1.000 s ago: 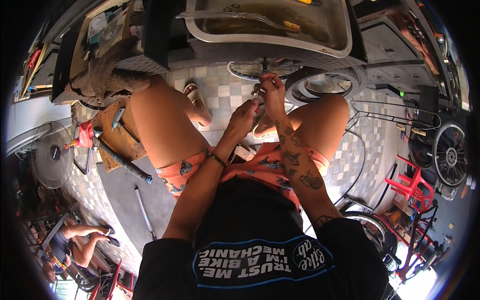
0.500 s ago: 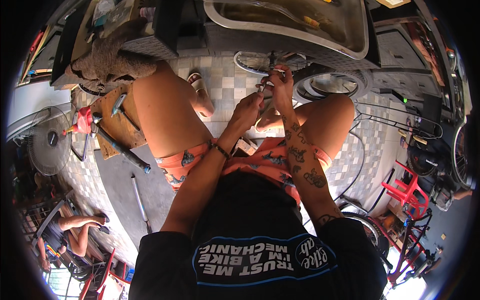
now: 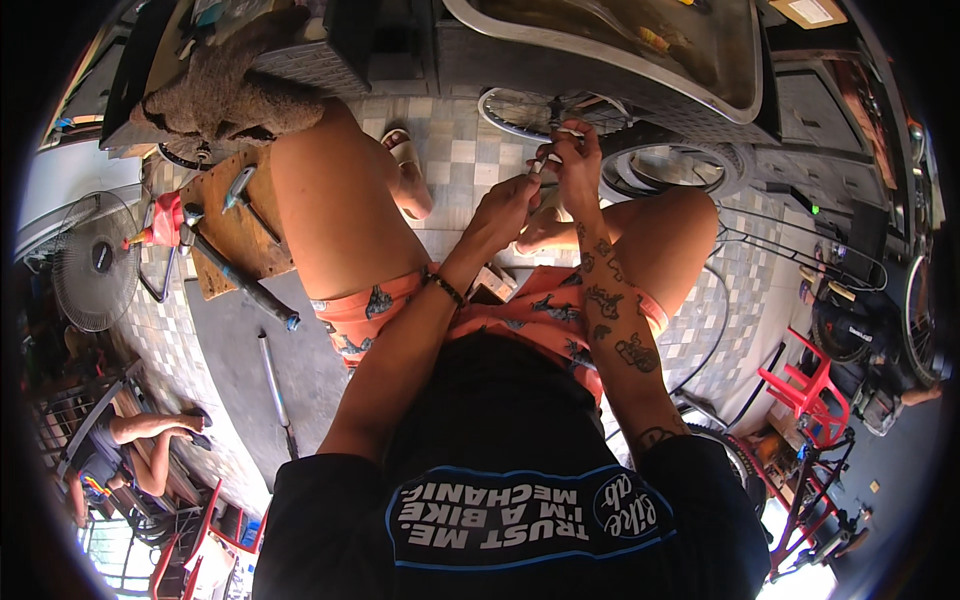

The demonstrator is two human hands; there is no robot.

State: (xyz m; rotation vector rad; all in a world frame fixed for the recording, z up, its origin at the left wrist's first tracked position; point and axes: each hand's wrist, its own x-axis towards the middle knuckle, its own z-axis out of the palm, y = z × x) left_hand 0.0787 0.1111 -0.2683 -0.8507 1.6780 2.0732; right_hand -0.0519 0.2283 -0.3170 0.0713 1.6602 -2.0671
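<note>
My left hand (image 3: 508,208) is closed, thumb and fingers pinching a small pale, narrow piece (image 3: 538,166) between my knees. My right hand (image 3: 578,170) meets it from the right with bent fingers, around the upper end of the same piece. Something whitish also shows near the right fingertips, too small to name. Beyond the hands, a spoked bicycle wheel (image 3: 492,112) lies low by the workbench. Bicycle tires (image 3: 735,172) rest to the right of it.
A metal basin (image 3: 610,42) of brownish liquid stands ahead. At left are a brown cloth (image 3: 215,100), a wooden board (image 3: 215,275) with a hammer-like tool (image 3: 240,185), a silver tube (image 3: 272,380) and a fan (image 3: 98,258). Another person (image 3: 150,430) sits far left; a red chair (image 3: 812,390) stands right.
The whole view has shifted slightly, so the hands and bench appear a little farther right. Both hands stay together at the small piece, with the right fingers slightly repositioned.
</note>
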